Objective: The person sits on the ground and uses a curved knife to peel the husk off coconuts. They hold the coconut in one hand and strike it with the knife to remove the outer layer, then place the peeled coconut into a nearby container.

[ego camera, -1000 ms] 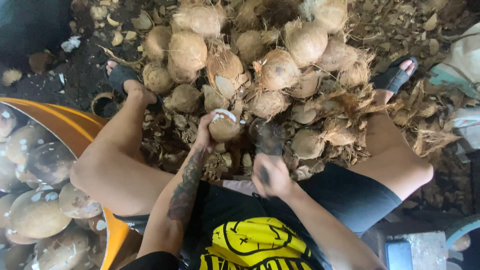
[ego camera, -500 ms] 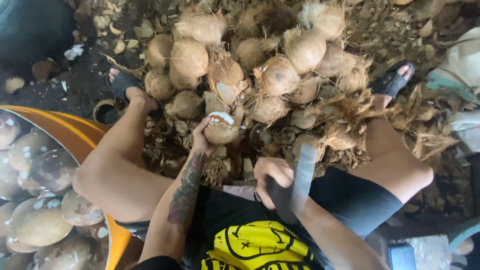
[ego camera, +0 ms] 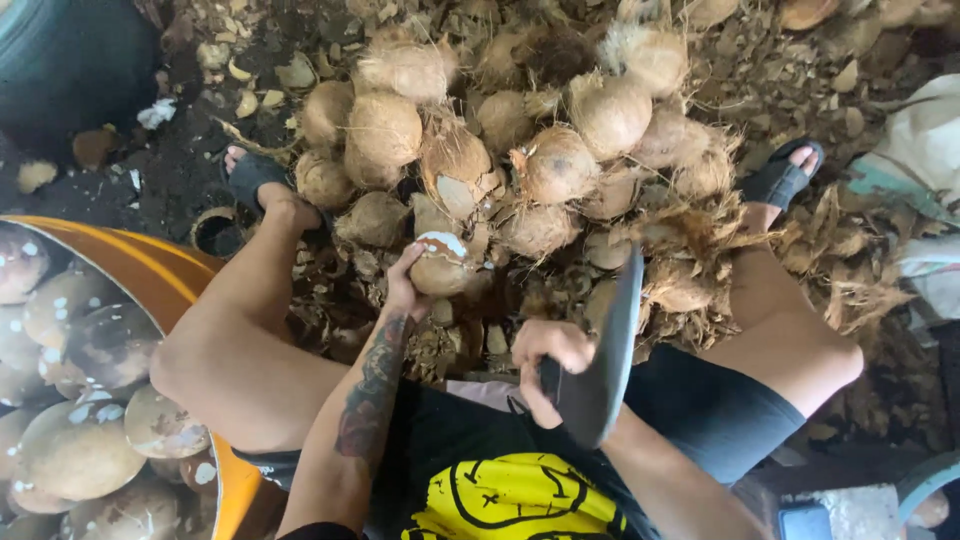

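Coconuts [ego camera: 520, 150], round and shaggy with brown fibre, lie heaped on husk-strewn ground between the person's feet. An orange tub [ego camera: 150, 270] of smooth peeled ones crowds the left edge. The right hand [ego camera: 550, 365] is clenched on a broad dark blade [ego camera: 610, 350]; the left hand [ego camera: 405, 285] cups a chipped coconut [ego camera: 445, 265] before the heap.

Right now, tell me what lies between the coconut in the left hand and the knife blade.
In the head view, only husk scraps on the ground lie between the coconut and the knife blade; no whole coconut sits there.
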